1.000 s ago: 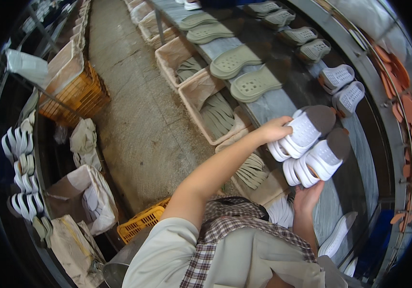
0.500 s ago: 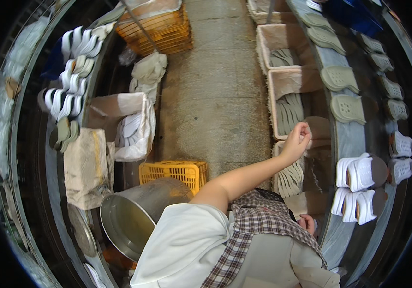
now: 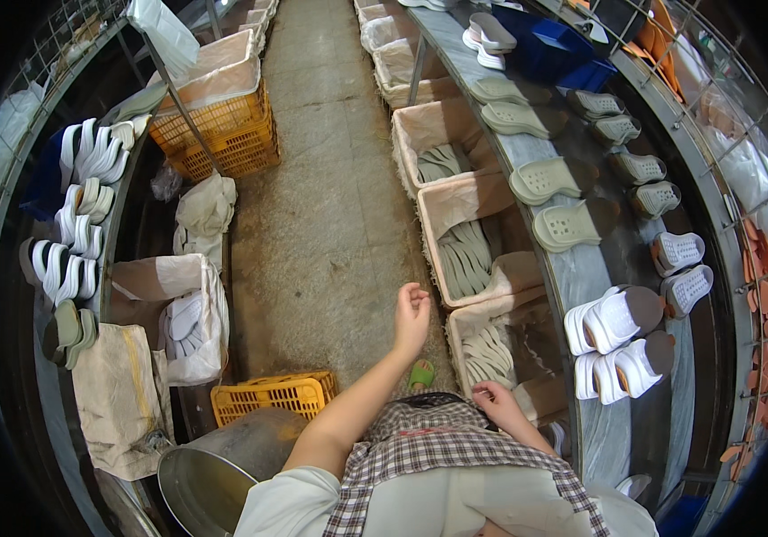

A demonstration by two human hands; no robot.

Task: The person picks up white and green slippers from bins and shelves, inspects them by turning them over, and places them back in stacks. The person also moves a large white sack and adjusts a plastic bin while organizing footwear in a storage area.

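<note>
Concrete floor [image 3: 330, 206] runs up the middle of a narrow factory aisle, seen from above the person's head. On the person's right, a long grey conveyor table [image 3: 581, 268] carries rows of moulded clog shoes, grey-green ones [image 3: 545, 179] farther off and white ones [image 3: 612, 320] nearer, with sack-lined bins of grey-green insoles [image 3: 469, 264] standing beside it. On the left, racks hold white and dark shoes [image 3: 75, 224], with orange plastic crates [image 3: 223, 130] and a metal drum [image 3: 214, 465] close by. The left hand [image 3: 412, 313] is raised over the aisle, empty, its fingers loosely curled and holding nothing, near the edge of the middle bin. The right hand [image 3: 496, 401] is low against the checked apron [image 3: 455, 447], just beside the nearest bin of pale insoles [image 3: 491, 349]; its fingers are bent, but whether they pinch anything cannot be told. As a judgement, picking cleanly from that nearest bin would call for taking one insole by its edge between thumb and fingers, lifting it free of the stack without dragging its neighbours.
</note>
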